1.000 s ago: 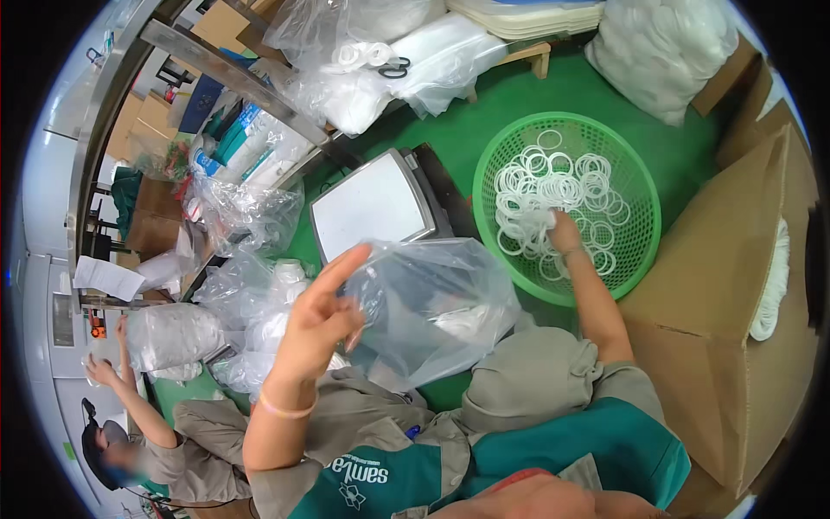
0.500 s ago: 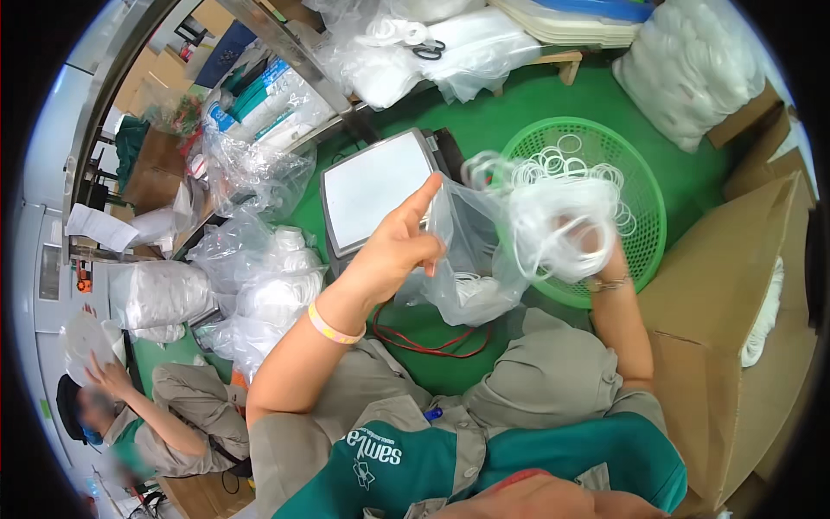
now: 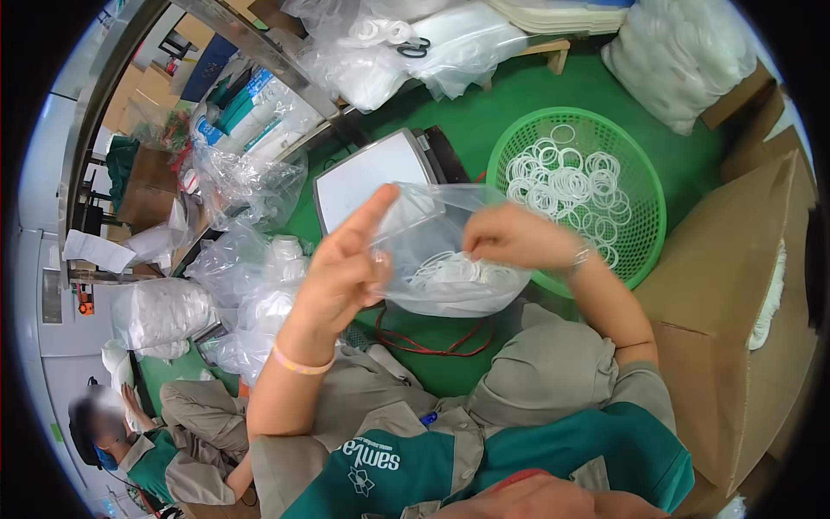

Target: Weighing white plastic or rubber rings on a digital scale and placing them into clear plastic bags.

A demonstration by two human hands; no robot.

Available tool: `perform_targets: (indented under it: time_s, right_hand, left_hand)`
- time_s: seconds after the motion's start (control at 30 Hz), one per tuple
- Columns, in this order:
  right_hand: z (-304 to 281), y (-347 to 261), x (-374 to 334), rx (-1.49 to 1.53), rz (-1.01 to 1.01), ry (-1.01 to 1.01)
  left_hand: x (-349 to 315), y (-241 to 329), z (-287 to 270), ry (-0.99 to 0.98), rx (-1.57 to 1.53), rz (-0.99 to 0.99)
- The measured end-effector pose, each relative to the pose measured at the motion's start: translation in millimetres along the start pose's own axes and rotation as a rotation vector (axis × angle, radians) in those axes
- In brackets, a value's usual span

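My left hand grips the rim of a clear plastic bag, its index finger stretched along the bag's mouth. Inside the bag lies a heap of thin white rings. Over the bag's right side reaches my right hand, its bent fingers closed at the top of that heap on some of the rings; the fingertips are partly hidden. Just beyond my right hand, a green mesh basket holds many more loose white rings.
A flat scale stands behind the bag. To my right is a big cardboard box. Filled plastic bags lie at the left, near another seated person. Scissors rest on plastic sheeting at the back.
My right hand has carried a bunch of white rings from over the basket leftward into the bag. The bag's mouth is spread wider, and my left hand has shifted left.
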State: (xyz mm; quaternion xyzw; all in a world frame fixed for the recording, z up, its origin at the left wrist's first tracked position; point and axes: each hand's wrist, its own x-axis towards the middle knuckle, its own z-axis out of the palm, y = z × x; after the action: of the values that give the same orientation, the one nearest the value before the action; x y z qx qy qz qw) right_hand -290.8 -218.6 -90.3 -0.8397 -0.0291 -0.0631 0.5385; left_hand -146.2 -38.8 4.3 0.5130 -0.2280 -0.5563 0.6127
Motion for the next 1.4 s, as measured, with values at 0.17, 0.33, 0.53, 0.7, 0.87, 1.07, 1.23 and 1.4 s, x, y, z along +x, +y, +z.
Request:
perform_targets:
  time_s: [0.17, 0.33, 0.53, 0.7, 0.87, 1.07, 1.23, 1.4]
  right_hand:
    - [-79, 71, -18, 0.446, 0.146, 0.541]
    - [-72, 288, -90, -0.34, 0.75, 0.467]
    - [-31, 294, -56, -0.419, 1.268, 0.296]
    - [-21, 261, -4, -0.555, 1.167, -0.101]
    - [-15, 269, -17, -0.671, 1.154, -0.107]
    - [11, 283, -46, -0.67, 0.828, 0.165]
    - [23, 275, -66, -0.523, 0.771, 0.517]
    - [-19, 248, -115, -0.323, 0.694, 1.133]
  left_hand:
    - [-16, 26, 0, 0.011, -0.114, 0.146]
    - [-22, 38, 7, 0.056, -0.127, 0.252]
    - [-27, 45, -1, 0.165, -0.139, 0.29]
    - [-15, 44, -12, 0.166, -0.202, 0.279]
    - [-8, 45, -12, 0.127, -0.208, 0.284]
    - [-16, 44, -14, 0.067, -0.154, 0.259]
    - [-33, 43, -13, 0.071, -0.154, 0.273]
    - [-31, 36, -3, 0.056, -0.107, 0.255]
